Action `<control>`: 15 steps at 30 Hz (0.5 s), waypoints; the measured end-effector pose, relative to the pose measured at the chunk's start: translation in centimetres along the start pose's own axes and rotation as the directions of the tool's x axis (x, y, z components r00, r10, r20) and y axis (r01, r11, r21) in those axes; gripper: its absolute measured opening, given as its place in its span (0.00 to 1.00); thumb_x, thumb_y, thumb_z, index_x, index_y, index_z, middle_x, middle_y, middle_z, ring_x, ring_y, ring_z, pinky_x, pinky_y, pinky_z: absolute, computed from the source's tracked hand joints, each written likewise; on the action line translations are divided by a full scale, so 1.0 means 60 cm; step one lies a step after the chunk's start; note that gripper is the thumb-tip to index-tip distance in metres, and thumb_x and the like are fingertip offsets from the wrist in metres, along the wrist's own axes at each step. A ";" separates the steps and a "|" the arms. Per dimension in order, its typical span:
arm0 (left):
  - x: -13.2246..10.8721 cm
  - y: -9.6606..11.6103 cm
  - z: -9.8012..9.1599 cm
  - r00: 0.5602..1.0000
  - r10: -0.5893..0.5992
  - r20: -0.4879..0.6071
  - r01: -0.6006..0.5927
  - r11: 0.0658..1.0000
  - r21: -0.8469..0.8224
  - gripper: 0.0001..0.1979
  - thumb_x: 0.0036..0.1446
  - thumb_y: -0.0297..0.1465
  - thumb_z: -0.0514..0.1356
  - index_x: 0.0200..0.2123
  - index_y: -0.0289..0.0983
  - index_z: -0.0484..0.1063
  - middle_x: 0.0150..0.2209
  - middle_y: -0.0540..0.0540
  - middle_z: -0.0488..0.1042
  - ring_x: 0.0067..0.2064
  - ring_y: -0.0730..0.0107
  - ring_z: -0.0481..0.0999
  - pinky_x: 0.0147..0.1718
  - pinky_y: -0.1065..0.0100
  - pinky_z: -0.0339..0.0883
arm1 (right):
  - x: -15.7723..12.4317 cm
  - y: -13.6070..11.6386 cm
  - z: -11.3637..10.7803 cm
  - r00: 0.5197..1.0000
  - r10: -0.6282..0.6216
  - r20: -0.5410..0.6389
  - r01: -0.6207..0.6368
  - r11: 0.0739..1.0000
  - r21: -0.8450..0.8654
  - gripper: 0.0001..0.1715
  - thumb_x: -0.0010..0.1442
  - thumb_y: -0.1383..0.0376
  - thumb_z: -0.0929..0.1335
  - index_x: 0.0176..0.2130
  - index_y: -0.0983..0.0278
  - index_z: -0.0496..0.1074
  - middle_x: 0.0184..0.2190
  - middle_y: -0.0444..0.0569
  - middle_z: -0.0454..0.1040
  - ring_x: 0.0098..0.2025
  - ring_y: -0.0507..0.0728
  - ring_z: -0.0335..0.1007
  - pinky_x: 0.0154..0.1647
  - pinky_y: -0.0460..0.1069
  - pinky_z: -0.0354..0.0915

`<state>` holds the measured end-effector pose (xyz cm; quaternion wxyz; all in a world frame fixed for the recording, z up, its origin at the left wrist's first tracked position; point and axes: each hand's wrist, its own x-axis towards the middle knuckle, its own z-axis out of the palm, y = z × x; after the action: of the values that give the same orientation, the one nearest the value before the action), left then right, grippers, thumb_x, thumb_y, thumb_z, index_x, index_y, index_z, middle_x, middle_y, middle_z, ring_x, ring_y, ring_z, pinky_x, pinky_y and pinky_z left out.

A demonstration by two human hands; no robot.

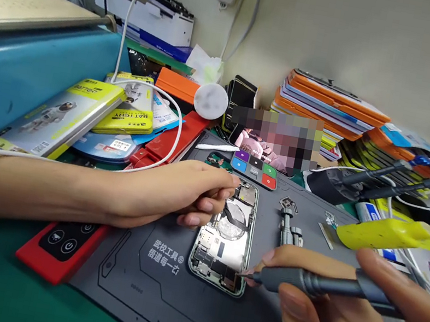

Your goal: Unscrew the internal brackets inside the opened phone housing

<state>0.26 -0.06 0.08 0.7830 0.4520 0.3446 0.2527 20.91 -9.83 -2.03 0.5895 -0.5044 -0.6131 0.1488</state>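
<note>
An opened phone lies on a dark grey work mat, its inner parts bare. My left hand reaches in from the left, its fingers curled against the phone's left edge and holding it steady. My right hand comes in from the lower right, closed round a grey screwdriver. The screwdriver's tip touches the phone's lower right corner.
A red device with round buttons lies at the mat's left edge. A small tray with coloured squares sits behind the phone, metal parts to its right. Yellow battery boxes, a blue case, white cables and stacked orange packs crowd the back.
</note>
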 end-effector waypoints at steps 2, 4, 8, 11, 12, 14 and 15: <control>0.000 0.001 0.001 1.000 0.000 -0.003 0.000 1.000 0.001 0.18 0.73 0.39 0.59 0.30 0.39 0.62 0.25 0.56 0.57 0.23 0.75 0.53 0.23 0.72 0.50 | -0.004 0.002 0.001 0.998 0.026 0.048 -0.027 0.999 0.024 0.25 0.66 0.65 0.78 0.58 0.45 0.77 0.40 0.47 0.85 0.35 0.63 0.84 0.38 0.60 0.83; -0.001 0.003 0.002 1.000 0.003 -0.004 -0.003 1.000 0.006 0.18 0.72 0.38 0.60 0.29 0.39 0.62 0.24 0.56 0.57 0.23 0.75 0.54 0.23 0.72 0.50 | -0.006 0.001 0.005 0.996 0.058 0.067 -0.062 0.997 0.052 0.24 0.64 0.65 0.79 0.57 0.46 0.77 0.43 0.48 0.86 0.35 0.63 0.84 0.39 0.61 0.85; -0.002 0.006 0.003 1.000 -0.006 -0.014 0.006 1.000 0.029 0.17 0.71 0.38 0.60 0.29 0.39 0.63 0.24 0.56 0.57 0.23 0.75 0.55 0.23 0.71 0.50 | -0.005 -0.005 0.007 0.991 0.106 0.087 -0.111 0.992 0.059 0.22 0.64 0.63 0.79 0.56 0.47 0.79 0.44 0.49 0.86 0.38 0.64 0.85 0.41 0.62 0.86; -0.001 0.006 0.003 1.000 -0.004 -0.015 0.005 0.999 0.038 0.17 0.71 0.37 0.59 0.29 0.40 0.63 0.25 0.55 0.57 0.23 0.75 0.55 0.23 0.71 0.51 | -0.004 -0.011 0.005 0.981 0.133 0.142 -0.142 0.988 0.059 0.18 0.66 0.62 0.78 0.54 0.45 0.81 0.40 0.47 0.86 0.42 0.66 0.86 0.44 0.61 0.86; -0.001 0.005 0.002 1.000 -0.003 -0.015 0.003 0.999 0.037 0.16 0.71 0.37 0.59 0.29 0.40 0.63 0.25 0.55 0.57 0.23 0.75 0.55 0.23 0.70 0.51 | -0.004 -0.012 0.004 0.978 0.141 0.157 -0.152 0.987 0.058 0.17 0.66 0.62 0.78 0.53 0.46 0.82 0.40 0.47 0.86 0.43 0.66 0.86 0.46 0.61 0.87; 0.000 0.005 0.002 1.000 -0.003 -0.010 0.004 1.000 0.030 0.17 0.70 0.38 0.60 0.29 0.40 0.63 0.25 0.55 0.57 0.23 0.74 0.55 0.23 0.70 0.51 | -0.003 -0.015 0.004 0.975 0.148 0.166 -0.159 0.985 0.058 0.17 0.66 0.63 0.78 0.53 0.46 0.81 0.40 0.47 0.86 0.44 0.66 0.86 0.48 0.62 0.86; 0.000 0.005 0.001 1.000 -0.005 -0.007 0.005 1.000 0.025 0.17 0.70 0.38 0.61 0.29 0.40 0.62 0.25 0.55 0.57 0.23 0.74 0.55 0.23 0.70 0.51 | -0.002 -0.016 0.005 0.975 0.147 0.166 -0.159 0.985 0.060 0.17 0.67 0.63 0.78 0.53 0.46 0.81 0.40 0.47 0.86 0.44 0.66 0.86 0.48 0.62 0.86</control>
<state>0.31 0.03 0.34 0.7767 0.4601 0.3514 0.2480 20.22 -10.23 -1.45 0.5427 -0.5147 -0.6122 0.2564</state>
